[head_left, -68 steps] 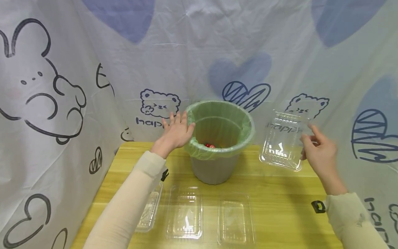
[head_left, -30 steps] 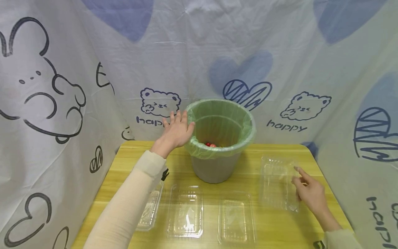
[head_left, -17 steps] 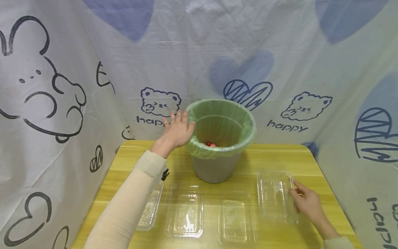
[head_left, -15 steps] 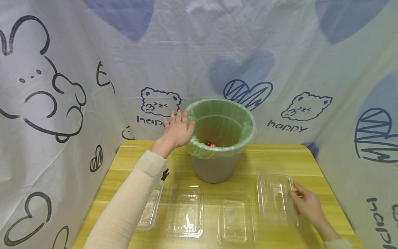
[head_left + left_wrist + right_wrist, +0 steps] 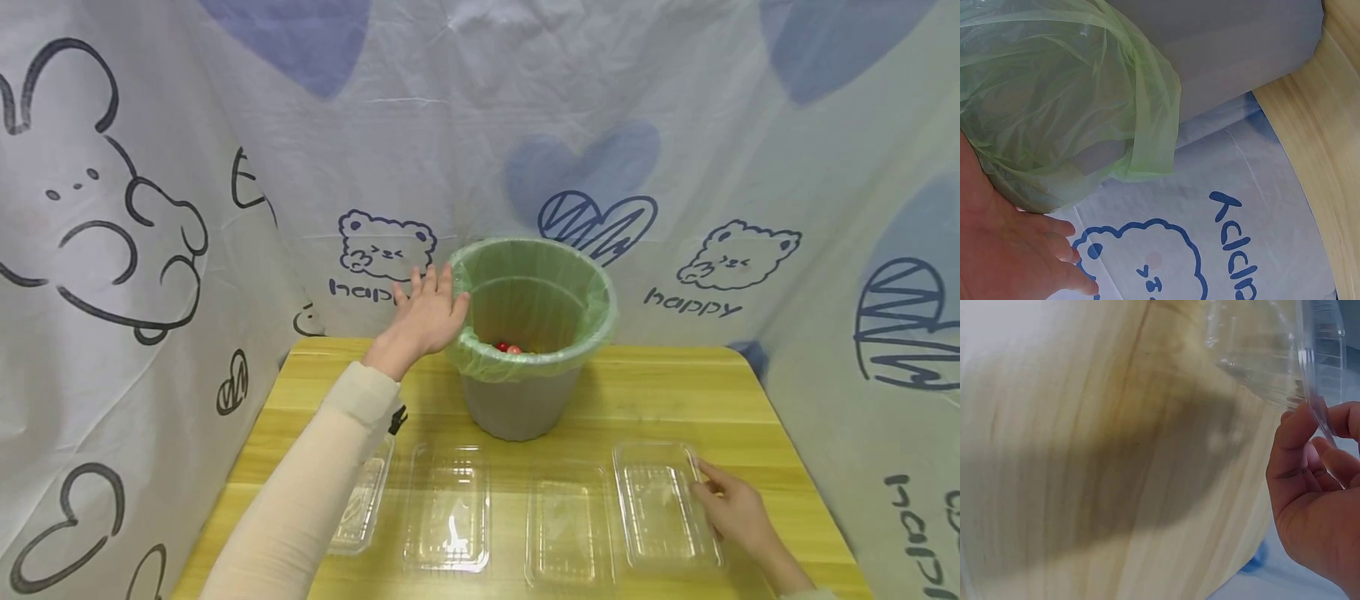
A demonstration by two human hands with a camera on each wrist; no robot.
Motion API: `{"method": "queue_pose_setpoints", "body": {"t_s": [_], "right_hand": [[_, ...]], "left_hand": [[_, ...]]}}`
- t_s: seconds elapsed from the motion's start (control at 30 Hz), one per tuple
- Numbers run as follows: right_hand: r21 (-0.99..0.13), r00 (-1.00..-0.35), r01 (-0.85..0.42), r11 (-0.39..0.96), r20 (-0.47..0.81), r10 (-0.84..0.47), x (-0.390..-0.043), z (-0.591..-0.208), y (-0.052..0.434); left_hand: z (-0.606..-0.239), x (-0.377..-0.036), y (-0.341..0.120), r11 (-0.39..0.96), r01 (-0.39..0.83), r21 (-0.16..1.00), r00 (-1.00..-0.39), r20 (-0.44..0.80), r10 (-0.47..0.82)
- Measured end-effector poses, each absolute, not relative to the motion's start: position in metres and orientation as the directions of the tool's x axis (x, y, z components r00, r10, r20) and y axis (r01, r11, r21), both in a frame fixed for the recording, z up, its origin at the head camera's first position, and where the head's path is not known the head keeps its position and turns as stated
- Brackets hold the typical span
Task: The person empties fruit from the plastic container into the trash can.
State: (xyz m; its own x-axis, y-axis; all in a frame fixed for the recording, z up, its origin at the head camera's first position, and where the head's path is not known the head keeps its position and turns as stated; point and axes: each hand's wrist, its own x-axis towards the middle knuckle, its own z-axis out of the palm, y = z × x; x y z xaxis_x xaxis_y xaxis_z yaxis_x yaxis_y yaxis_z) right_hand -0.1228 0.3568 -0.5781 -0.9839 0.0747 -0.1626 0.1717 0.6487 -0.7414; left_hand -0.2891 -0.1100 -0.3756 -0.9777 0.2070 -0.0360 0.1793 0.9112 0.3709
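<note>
My right hand (image 5: 731, 504) pinches the right edge of a clear plastic container (image 5: 663, 508), low over the front right of the table; in the right wrist view thumb and fingers meet at the container's rim (image 5: 1307, 356). My left hand (image 5: 427, 315) has its fingers spread and straight against the left rim of a grey bucket (image 5: 517, 408) with a green bag liner (image 5: 480, 362). Beside that hand the liner (image 5: 1054, 94) hangs in folds in the left wrist view. A few small red and pink round things (image 5: 513, 350) lie inside the bucket.
Two clear containers, a middle one (image 5: 450, 508) and a right one (image 5: 570, 525), lie in a row on the wooden table (image 5: 660, 375). A further container (image 5: 367, 500) is partly hidden under the left sleeve. Printed white cloth (image 5: 480, 125) hangs behind and at both sides.
My right hand has brought the clear container down and toward the front, from beside the bucket to the right end of the row. My left hand has stayed at the bucket rim.
</note>
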Motion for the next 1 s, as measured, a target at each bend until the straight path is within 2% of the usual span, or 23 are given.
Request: {"method": "queue_pose_setpoints", "body": {"t_s": [0.8, 0.93, 1.0], "right_hand": [[-0.710, -0.970, 0.194, 0.677, -0.243, 0.023, -0.121, -0.590, 0.361], [-0.666, -0.973, 0.183, 0.723, -0.226, 0.039, -0.127, -0.582, 0.362], [-0.627, -0.984, 0.148, 0.765, -0.171, 0.050, -0.133, -0.573, 0.362]], "left_hand": [[-0.377, -0.289, -0.116, 0.909, 0.173, 0.379, -0.978, -0.046, 0.205], [-0.379, -0.289, -0.120, 0.888, 0.186, 0.421, -0.976, -0.026, 0.217], [-0.380, -0.289, -0.125, 0.863, 0.200, 0.464, -0.975, 0.007, 0.222]]}}
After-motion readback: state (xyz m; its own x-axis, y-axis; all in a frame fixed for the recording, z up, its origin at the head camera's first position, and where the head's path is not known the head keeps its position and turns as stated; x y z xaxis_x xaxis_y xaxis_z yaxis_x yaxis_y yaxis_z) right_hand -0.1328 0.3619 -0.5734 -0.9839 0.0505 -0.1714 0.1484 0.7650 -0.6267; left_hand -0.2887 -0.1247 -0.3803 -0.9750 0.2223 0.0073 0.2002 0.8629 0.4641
